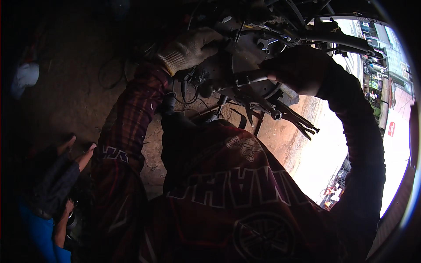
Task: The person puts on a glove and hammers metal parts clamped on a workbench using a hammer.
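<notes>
My left hand (193, 47), in a pale knitted glove with a yellow-edged cuff, reaches in from the left among dark machine parts. Its fingers are bent, and their tips and whatever they hold are lost in shadow. On the other side my right hand (300, 70), very dark against the daylight, closes around the end of a grey rod-shaped piece (252, 78). Below that piece lie locking pliers (296, 118) and a socket-ended metal tool (275, 115). A shiny open-ended wrench (267, 44) rests on the grey surface (250, 55) between my hands.
Dark hoses and cables (342, 40) run across the top right. A loop of thin black cable (186, 94) hangs below my left wrist. At the lower left is another person in a blue shirt (37, 234). A brightly lit street (377, 79) lies beyond my right arm.
</notes>
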